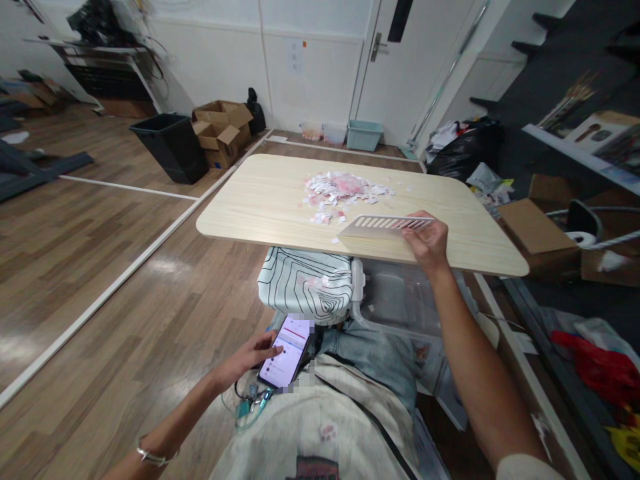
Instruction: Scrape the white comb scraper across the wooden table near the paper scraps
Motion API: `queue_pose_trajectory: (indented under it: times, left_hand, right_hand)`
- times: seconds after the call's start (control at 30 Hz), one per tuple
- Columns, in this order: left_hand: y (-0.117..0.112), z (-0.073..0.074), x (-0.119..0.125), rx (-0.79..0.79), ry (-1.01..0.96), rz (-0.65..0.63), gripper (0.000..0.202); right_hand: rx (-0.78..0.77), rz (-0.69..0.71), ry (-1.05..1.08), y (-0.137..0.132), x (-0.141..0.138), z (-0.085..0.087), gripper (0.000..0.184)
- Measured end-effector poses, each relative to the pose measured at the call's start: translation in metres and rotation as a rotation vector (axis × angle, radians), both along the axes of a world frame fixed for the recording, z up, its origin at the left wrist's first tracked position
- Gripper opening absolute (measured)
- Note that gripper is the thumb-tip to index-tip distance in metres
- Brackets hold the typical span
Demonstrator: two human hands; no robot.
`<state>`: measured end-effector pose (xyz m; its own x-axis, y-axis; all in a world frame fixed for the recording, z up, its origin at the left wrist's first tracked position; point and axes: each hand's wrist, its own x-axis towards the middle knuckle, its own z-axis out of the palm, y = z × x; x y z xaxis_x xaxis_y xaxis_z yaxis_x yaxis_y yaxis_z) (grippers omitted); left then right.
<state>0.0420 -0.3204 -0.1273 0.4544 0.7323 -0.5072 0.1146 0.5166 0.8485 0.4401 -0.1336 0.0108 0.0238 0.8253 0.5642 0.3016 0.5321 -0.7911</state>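
My right hand (427, 243) reaches over the near edge of a light wooden table (250, 207) and is closed on a flat grey slotted scraper (385, 227), whose blade lies on the tabletop. Just beyond it sits a pile of small white and pink paper scraps (345, 190). My left hand (250, 357) is down at my lap and grips a lit phone (287, 350), the thumb lying on its screen. A bracelet circles my left wrist.
A patterned cushion (305, 283) and a clear plastic bin (400, 300) lie under the table by my knees. A black bin (170, 147) and cardboard boxes (220, 130) stand at the back left. Bags, boxes and clutter line the right side.
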Motion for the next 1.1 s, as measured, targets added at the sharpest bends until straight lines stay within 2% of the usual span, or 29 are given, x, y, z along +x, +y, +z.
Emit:
queue_pose_trajectory:
  times: [0.37,0.57,0.87,1.1]
  left_hand:
    - [0.003,0.004,-0.004,0.002,0.039,-0.001,0.048]
    - [0.005,0.005,-0.011,0.001,0.024,-0.056,0.044]
    - [0.000,-0.014,-0.027,-0.028,-0.120,-0.053,0.036]
    - [0.000,-0.014,-0.025,-0.012,-0.088,-0.061,0.038]
  right_hand:
    - [-0.005,-0.009,-0.011,-0.002,-0.001,0.003,0.025]
    - [-0.018,-0.006,-0.007,-0.001,-0.001,0.001,0.026]
    - [-0.023,-0.012,-0.009,-0.002,-0.001,0.003,0.032]
    - [-0.011,-0.012,-0.009,-0.002,-0.001,0.002,0.031]
